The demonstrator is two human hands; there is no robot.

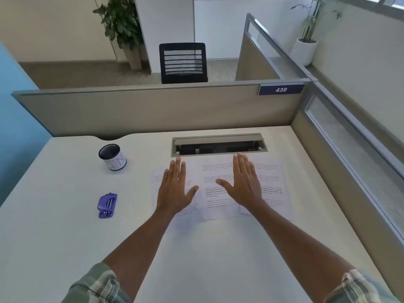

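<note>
Three printed paper sheets lie side by side on the white desk (65,248), overlapping at their edges: a left sheet (192,215), a middle sheet (215,193) and a right sheet (274,189). My left hand (175,191) is spread flat, palm down, over the left sheet. My right hand (244,182) is spread flat the same way over the seam of the middle and right sheets. Both hands have straight fingers and hold nothing.
A purple hole punch (107,205) lies to the left of the papers. A mesh pen cup (112,157) with a white label stands at the back left. An open cable tray (218,146) is sunk into the desk just beyond my fingertips. Partition walls (153,110) bound the back and right.
</note>
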